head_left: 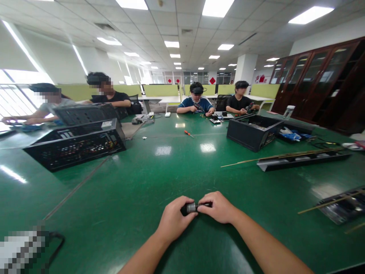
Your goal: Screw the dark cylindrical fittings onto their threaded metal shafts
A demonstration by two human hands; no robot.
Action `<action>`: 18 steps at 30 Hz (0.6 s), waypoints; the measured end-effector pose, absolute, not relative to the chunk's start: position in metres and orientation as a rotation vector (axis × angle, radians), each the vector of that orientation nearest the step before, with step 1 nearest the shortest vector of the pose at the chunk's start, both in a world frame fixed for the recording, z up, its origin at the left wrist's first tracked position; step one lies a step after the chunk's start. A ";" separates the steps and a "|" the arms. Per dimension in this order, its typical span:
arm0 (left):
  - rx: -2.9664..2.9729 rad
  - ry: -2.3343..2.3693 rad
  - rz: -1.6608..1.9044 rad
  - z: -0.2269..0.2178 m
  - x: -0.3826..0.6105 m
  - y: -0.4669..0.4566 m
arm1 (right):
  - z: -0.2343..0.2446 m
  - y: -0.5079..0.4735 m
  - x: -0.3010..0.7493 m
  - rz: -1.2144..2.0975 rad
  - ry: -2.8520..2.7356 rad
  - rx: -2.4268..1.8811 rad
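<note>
Low over the green table (142, 182), near its front, my left hand (173, 217) is closed round a small dark cylinder with a silver-grey band (191, 207). Thumb and fingers wrap it, and its left end partly shows in the palm. My right hand (218, 207) pinches a small dark piece (209, 204) at the cylinder's right end. The two hands nearly meet there. Whether the dark piece is joined to the cylinder I cannot tell, and its exact kind is too small to make out.
Black computer cases (76, 142) stand at the left, another case (252, 131) at the back right. An orange screwdriver (187, 133) lies ahead. Thin yellow rods (242, 163) rest along a metal channel (302, 161). Several people sit around the table.
</note>
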State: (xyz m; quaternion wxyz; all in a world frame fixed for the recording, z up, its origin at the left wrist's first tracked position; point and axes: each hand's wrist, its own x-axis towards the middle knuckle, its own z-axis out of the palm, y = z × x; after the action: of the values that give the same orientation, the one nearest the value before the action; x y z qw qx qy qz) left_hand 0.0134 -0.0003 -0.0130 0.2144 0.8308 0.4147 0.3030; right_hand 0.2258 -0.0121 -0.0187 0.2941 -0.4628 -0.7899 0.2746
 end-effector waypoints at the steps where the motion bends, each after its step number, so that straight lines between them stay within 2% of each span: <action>1: 2.301 1.152 0.837 -0.013 0.013 0.000 | -0.019 -0.012 0.226 0.734 -2.099 -1.231; 18: 2.269 1.167 0.838 -0.020 0.012 0.002 | -0.022 -0.012 0.228 0.740 -2.088 -1.240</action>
State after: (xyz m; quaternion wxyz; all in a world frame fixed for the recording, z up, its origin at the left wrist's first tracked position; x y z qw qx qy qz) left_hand 0.0119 0.0025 -0.0201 0.2262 0.8230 0.4234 0.3038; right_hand 0.2278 -0.0117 -0.0225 0.2970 -0.4665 -0.7853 0.2783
